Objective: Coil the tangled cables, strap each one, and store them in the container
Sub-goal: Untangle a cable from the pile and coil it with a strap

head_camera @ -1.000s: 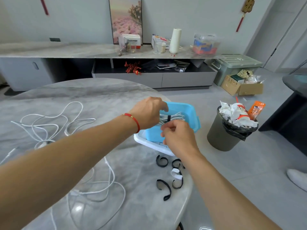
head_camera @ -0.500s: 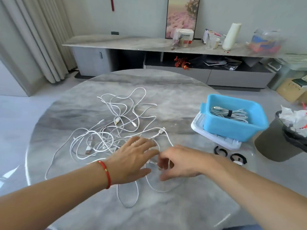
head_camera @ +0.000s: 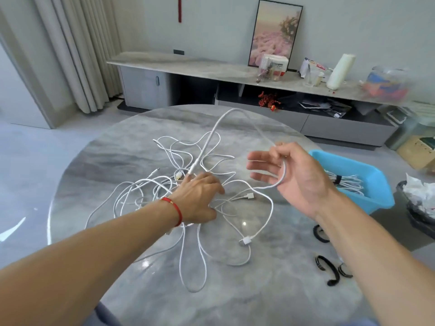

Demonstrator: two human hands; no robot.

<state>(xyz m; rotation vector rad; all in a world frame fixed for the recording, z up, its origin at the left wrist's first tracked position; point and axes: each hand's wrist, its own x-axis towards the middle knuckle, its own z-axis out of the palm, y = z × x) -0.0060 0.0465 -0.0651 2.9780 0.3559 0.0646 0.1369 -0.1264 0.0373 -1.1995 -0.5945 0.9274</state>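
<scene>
Black straps (head_camera: 328,271) lie at table's (head_camera: 117,161) near right edge. Left hand (head_camera: 200,198) presses flat, fingers spread, on tangled white cables (head_camera: 164,184). Right hand (head_camera: 294,175), raised, loosely hooks one cable (head_camera: 226,118). Beyond, blue container (head_camera: 374,175) holds a strapped coil (head_camera: 348,182).

Light: bright, even daylight
Glare: pale glints on the table (head_camera: 244,223)
Shadows: soft, faint
Blur: right edge smeared — bin (head_camera: 386,84) unsharp
Distortion: wide-angle bowing at the edges

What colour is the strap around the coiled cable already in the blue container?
Black, seen in the head view: the strap wraps the white coiled cable inside the blue container.
</scene>
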